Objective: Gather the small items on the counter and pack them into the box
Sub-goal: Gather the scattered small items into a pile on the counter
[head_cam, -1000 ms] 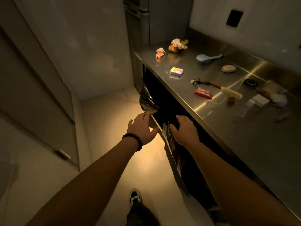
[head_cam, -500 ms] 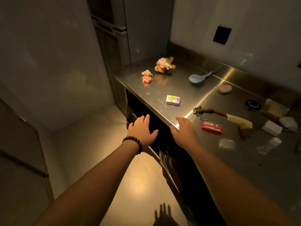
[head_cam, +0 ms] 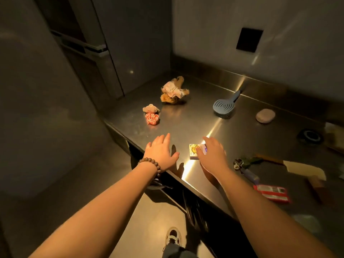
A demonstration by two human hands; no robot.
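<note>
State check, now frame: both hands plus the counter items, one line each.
left hand: open, fingers spread, holds nothing
right hand: open, over the small box
small box: flat on counter, partly covered
blue scoop: lying on counter
red packet: lying flat
oval soap: lying untouched

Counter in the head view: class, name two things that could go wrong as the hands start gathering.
1. The right hand covers part of the small box near the counter's front edge; a nudge might tip it off.
2. No packing box is in view, so items may be carried far and dropped.
</note>
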